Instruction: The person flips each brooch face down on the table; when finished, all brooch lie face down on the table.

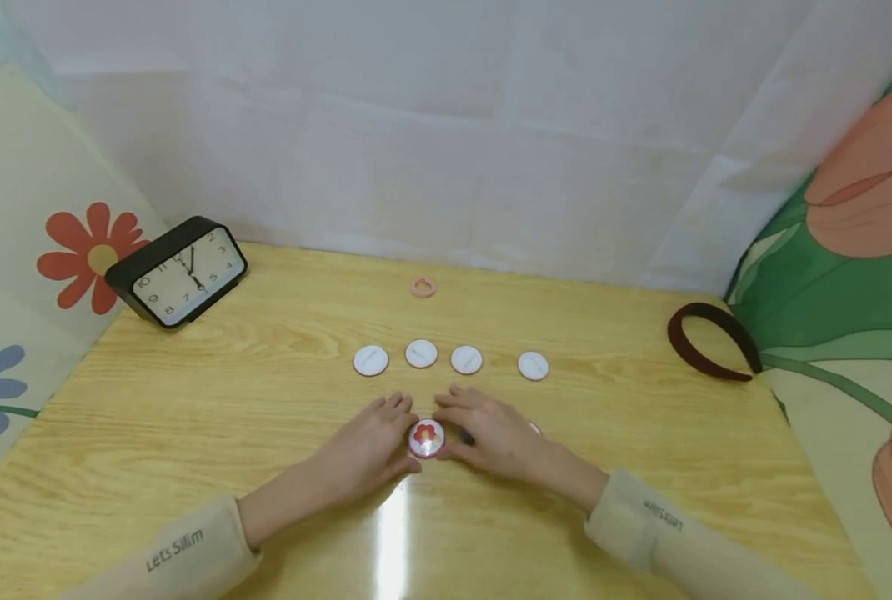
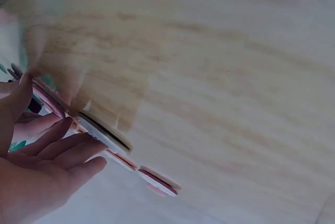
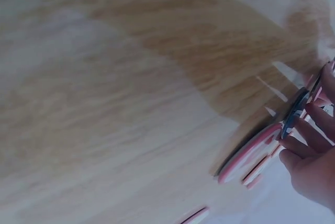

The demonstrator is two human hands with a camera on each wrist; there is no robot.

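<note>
A round disc (image 1: 427, 437) with a red flower on its white face and a pink rim is between my two hands, above the wooden table. My left hand (image 1: 367, 442) holds its left edge between thumb and index finger; the disc (image 2: 49, 98) shows edge-on in the left wrist view. From the right, my right hand (image 1: 502, 435) grips the same disc, with thumb and fingers at its rim. A small dark piece (image 1: 467, 436) shows beneath the right hand. Behind that hand another disc (image 1: 534, 427) is mostly hidden.
Several white round discs lie in a row beyond my hands, the rightmost disc (image 1: 533, 366) set apart. A pink ring (image 1: 423, 287) lies farther back. A black clock (image 1: 183, 271) stands at left, a dark headband (image 1: 712, 342) lies at right. White cloth (image 1: 446, 150) hangs behind.
</note>
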